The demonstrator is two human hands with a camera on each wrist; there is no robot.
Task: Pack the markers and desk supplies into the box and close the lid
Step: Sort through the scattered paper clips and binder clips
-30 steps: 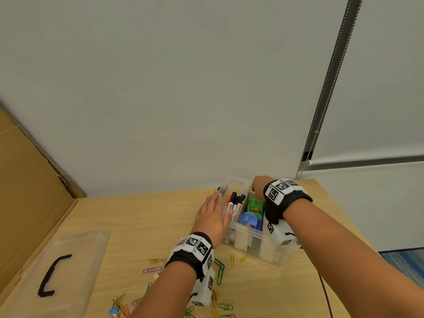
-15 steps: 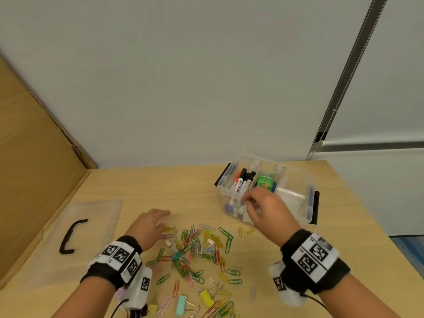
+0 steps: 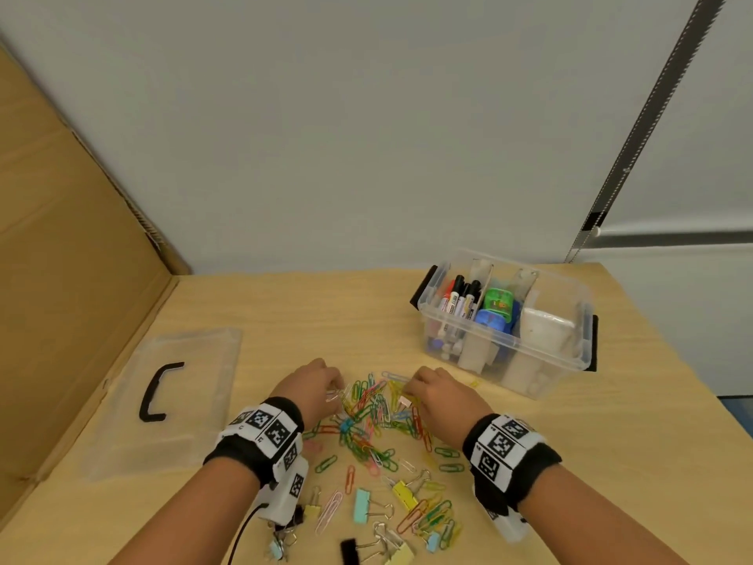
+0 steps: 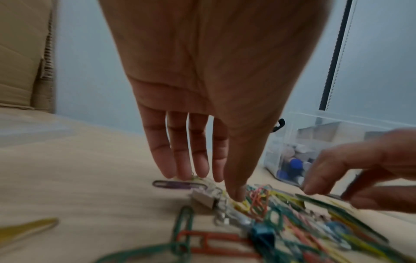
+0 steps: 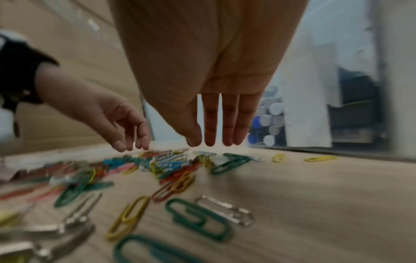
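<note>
Nearest the camera, at the front edge of the wooden tabletop [image 3: 611,422], lie scattered binder clips [image 3: 401,494] in yellow, mint and black, mixed with loose paper clips. Just beyond them a dense heap of coloured paper clips [image 3: 373,418] spreads between the two wrists. The left hand [image 3: 311,391] is lowered onto the heap's left side; the left wrist view shows its fingers [image 4: 180,151] straight and pointing down, tips at the clips, nothing clasped. The right hand [image 3: 442,395] comes down on the heap's right side, and the right wrist view shows its fingers [image 5: 210,121] likewise extended and slightly spread, tips just above the clips, holding nothing.

To the left, apart from the heap, the clear lid [image 3: 175,397] with its black handle lies flat on the tabletop beside a cardboard panel [image 3: 61,258]. Farther back on the right stands the clear box [image 3: 546,356], uncovered, black latches at its ends. Cardboard dividers split it: markers [image 3: 460,297] stand upright in the left compartment, green and blue items [image 3: 497,307] fill the middle one, and a white object [image 3: 544,330] sits in the right. Behind everything is a pale wall [image 3: 366,116].
</note>
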